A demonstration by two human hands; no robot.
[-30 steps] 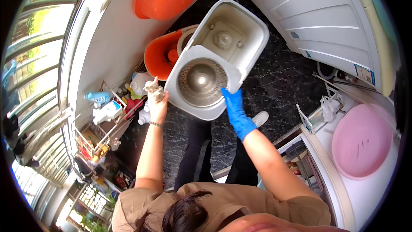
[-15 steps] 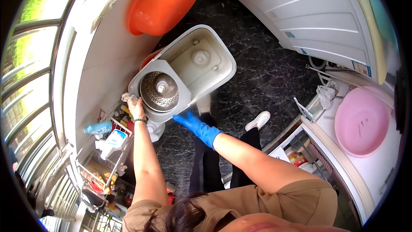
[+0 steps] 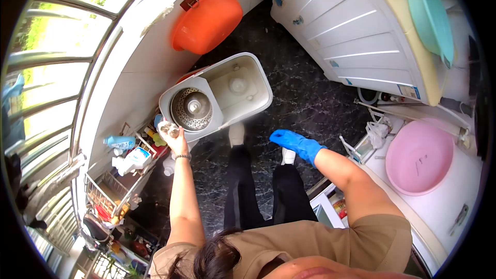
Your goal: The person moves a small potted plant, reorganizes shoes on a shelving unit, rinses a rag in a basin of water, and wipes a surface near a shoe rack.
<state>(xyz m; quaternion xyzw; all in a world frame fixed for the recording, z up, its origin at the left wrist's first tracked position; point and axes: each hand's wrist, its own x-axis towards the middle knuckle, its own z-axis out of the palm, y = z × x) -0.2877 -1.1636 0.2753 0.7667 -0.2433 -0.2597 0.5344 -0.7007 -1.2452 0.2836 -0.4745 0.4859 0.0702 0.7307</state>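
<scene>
A mop bucket (image 3: 262,75) stands on the dark floor, with a perforated metal spin basket (image 3: 179,112) in its left part. Its light-coloured basin on the right has a round raised hub at the bottom. My left hand (image 3: 179,142), bare and with a bracelet at the wrist, is closed around a crumpled, dirty-white rag (image 3: 166,128) beside the basket's rim. A blue rubber glove covers my right hand (image 3: 292,142), which hangs over the floor right of the bucket, apart from it. Those gloved fingers are loosely extended, with nothing in them.
An orange basin (image 3: 209,23) hangs on the wall behind the bucket. Detergent bottles (image 3: 135,159) fill a wire rack at left. At right are a white ribbed cabinet-like unit (image 3: 346,26), a teal basin (image 3: 431,20) and a pink basin (image 3: 421,157) on a white surface.
My gloved right hand has left the bucket's near edge and moved right. My left hand still holds the rag beside the bucket. The view has shifted, and the feet stand closer together.
</scene>
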